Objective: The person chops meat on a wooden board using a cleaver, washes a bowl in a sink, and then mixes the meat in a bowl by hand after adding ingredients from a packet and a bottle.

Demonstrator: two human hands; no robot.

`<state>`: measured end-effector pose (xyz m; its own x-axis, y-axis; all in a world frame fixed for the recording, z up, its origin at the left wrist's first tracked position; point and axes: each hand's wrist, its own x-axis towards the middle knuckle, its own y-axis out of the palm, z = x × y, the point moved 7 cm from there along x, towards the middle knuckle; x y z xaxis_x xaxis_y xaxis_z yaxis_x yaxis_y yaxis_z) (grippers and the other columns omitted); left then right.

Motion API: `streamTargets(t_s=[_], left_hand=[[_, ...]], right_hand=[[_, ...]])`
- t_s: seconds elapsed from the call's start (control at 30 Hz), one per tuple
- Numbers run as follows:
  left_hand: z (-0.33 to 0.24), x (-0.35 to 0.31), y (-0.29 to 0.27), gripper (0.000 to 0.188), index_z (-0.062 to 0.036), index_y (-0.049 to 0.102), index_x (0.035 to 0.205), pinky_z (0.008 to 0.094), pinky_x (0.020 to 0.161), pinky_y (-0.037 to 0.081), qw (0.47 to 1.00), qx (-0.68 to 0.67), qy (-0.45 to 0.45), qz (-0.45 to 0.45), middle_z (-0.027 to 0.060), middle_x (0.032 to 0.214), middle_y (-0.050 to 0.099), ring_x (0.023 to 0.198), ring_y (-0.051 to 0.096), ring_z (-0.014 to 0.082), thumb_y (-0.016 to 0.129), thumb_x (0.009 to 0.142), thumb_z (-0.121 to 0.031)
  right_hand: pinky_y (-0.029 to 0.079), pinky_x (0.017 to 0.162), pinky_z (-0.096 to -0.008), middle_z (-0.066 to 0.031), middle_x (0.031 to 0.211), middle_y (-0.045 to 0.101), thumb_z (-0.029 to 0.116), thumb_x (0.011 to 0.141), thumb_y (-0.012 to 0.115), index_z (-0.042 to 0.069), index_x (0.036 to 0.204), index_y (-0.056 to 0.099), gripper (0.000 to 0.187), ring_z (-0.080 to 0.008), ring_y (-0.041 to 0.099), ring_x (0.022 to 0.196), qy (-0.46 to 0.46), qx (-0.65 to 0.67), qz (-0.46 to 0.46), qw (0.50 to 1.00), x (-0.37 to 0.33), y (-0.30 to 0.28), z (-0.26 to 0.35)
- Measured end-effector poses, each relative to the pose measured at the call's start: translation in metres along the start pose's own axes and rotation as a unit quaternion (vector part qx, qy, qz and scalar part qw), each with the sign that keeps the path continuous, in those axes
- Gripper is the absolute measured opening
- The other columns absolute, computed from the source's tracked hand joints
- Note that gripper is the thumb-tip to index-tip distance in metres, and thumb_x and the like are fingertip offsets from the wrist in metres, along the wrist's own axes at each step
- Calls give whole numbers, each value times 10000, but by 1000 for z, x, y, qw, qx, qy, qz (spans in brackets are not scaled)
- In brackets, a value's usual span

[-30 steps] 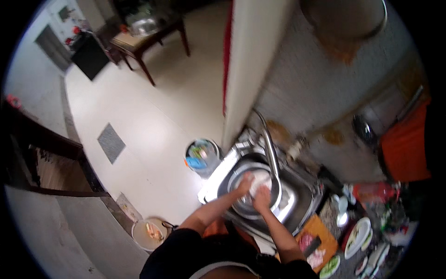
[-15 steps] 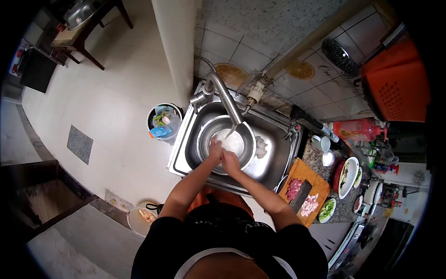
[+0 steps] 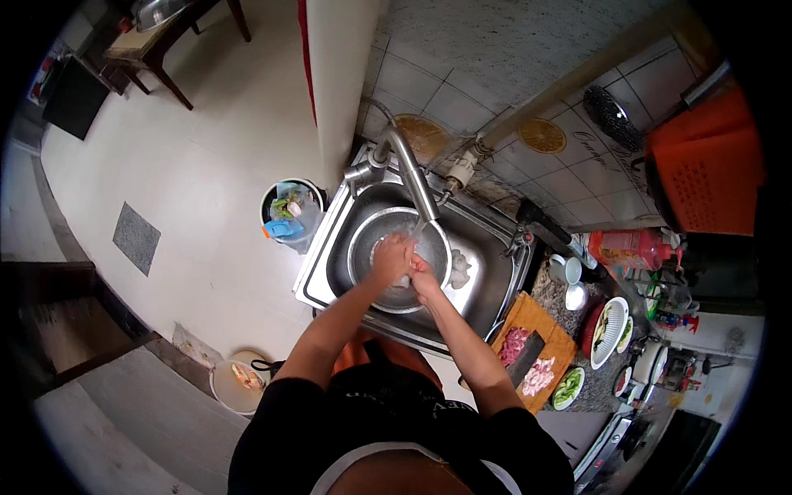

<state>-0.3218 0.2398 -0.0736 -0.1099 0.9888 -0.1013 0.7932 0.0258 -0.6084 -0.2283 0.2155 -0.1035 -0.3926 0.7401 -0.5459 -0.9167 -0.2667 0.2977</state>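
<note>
My left hand (image 3: pixel 393 261) and my right hand (image 3: pixel 423 278) meet above a round metal basin (image 3: pixel 356 281) that stands in a steel sink (image 3: pixel 487 285). Fingers of both hands are closed together. Something pale shows just below them; whether they grip it, and what it is, I cannot make out. The tap's spout (image 3: pixel 415 186) reaches over the basin, and water seems to run from it onto my hands. Beside the basin, in the sink, lies a soft greyish-white lump (image 3: pixel 459 269).
Right of the sink, a wooden cutting board (image 3: pixel 554 332) holds cut meat and a cleaver (image 3: pixel 525 360). A bowl of green slices (image 3: pixel 568 388) and a white strainer (image 3: pixel 611 332) stand nearby. A waste bin (image 3: pixel 293 210) and a bucket (image 3: pixel 235 394) stand on the floor at left.
My hands have risen a little from the basin's bottom toward the spout, the left now spread across the right's fingers. The white patch in the basin is now mostly hidden. The view has shifted slightly.
</note>
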Motion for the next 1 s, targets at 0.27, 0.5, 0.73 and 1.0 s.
streamTargets(t_s=[0.27, 0.5, 0.73, 1.0], left_hand=[[113, 8, 83, 443, -69, 526, 1040, 425, 689, 467, 645, -661, -376, 77, 133, 898, 567, 789, 576, 250, 381, 822, -426], [67, -2, 46, 607, -41, 354, 1217, 371, 774, 441, 886, -353, -275, -122, 157, 1071, 491, 920, 526, 266, 554, 749, -372], [60, -27, -2, 714, -179, 244, 1294, 473, 771, 410, 743, -555, -355, 120, 70, 1253, 341, 1066, 436, 259, 518, 736, -530], [50, -46, 29, 746, -174, 175, 1313, 557, 784, 377, 690, -588, -329, 266, 89, 1303, 277, 1133, 352, 329, 454, 753, -582]], right_hand=[[437, 739, -267, -57, 955, 580, 88, 850, 471, 49, 1108, 455, 262, -136, 544, 863, -20, 87, -58, 994, -13, 26, 50], [451, 637, -296, -87, 884, 585, 36, 824, 436, 38, 1064, 471, 243, -178, 561, 764, -56, -152, -140, 977, 20, 18, 28], [399, 810, -386, -194, 885, 573, 115, 806, 465, 28, 934, 564, 184, -332, 509, 924, -206, -571, 106, 787, -31, 43, 31], [398, 779, -393, -180, 963, 525, 163, 788, 463, 15, 1003, 482, 261, -290, 517, 890, -135, -420, 111, 890, 23, 56, 4]])
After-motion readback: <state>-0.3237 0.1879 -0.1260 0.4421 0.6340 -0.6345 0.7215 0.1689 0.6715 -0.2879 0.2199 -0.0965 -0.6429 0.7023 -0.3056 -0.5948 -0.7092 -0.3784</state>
